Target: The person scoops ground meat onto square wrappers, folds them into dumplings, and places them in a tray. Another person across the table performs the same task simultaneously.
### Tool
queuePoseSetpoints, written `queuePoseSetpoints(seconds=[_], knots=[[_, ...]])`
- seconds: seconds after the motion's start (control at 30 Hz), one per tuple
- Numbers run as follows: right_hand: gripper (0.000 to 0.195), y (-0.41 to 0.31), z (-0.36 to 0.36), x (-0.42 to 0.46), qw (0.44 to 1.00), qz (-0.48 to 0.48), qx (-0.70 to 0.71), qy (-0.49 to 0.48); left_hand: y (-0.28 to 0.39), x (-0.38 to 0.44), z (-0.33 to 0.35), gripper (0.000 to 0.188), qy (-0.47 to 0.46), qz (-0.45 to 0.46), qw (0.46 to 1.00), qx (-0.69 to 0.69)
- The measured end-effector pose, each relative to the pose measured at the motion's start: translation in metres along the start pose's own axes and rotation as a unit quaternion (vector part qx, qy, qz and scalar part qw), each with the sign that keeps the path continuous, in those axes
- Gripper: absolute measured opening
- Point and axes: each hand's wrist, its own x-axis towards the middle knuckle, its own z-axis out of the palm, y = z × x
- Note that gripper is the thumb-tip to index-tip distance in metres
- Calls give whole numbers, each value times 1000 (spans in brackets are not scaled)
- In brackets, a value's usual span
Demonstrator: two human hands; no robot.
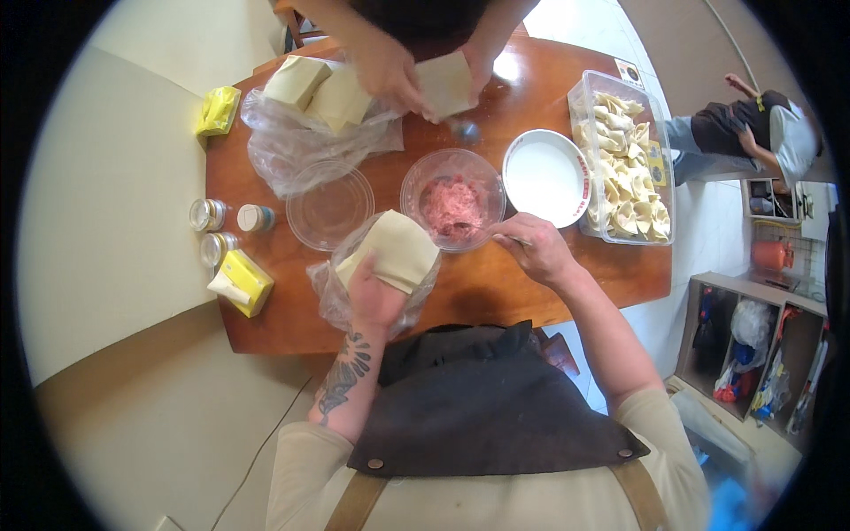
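Observation:
My left hand (377, 297) holds a square dough wrapper (402, 249), thumb pressed on its upper face. Whether more wrappers lie beneath it is hard to tell. Under this hand a clear plastic bag (323, 292) is spread on the table. The fingers of my right hand (541, 249) grip a thin spoon (520, 239). Its far end dips into pink minced meat filling (453, 199) inside a clear round bowl (410, 189). Just beyond my right hand stands a white bowl (544, 176) with whitish contents.
Folded wontons fill a clear plastic box (584, 229) at right. Across the table (465, 292), a person's hands (392, 79) hold a wrapper (446, 83) beside wrapper stacks (295, 79). A round clear lid or container (330, 206), jars (207, 214) and a yellow tissue pack (249, 285) are left.

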Motion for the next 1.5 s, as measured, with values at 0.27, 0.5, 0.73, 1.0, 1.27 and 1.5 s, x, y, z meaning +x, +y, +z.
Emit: queuePoseSetpoints(seconds=[0.27,0.5,0.73,1.0,1.27,1.5], knots=[[11,8,1,3,1000,0,18,-5,15,-7,-7,50,-16,-4,1000,5],[14,20,11,-6,971,149,189,-14,13,-15,-8,51,-25,-21,999,-17],[26,34,28,-8,844,321,424,74,14,-24,-5,51,-51,-2,999,20],[26,32,35,-12,700,433,549,145,21,-34,-3,51,-69,5,997,17],[26,-44,-8,-20,828,225,476,194,-2,-32,51,53,-119,-60,991,-19],[20,-67,-7,-40,966,-241,-66,62,-9,-22,62,56,-150,-79,982,-87]])
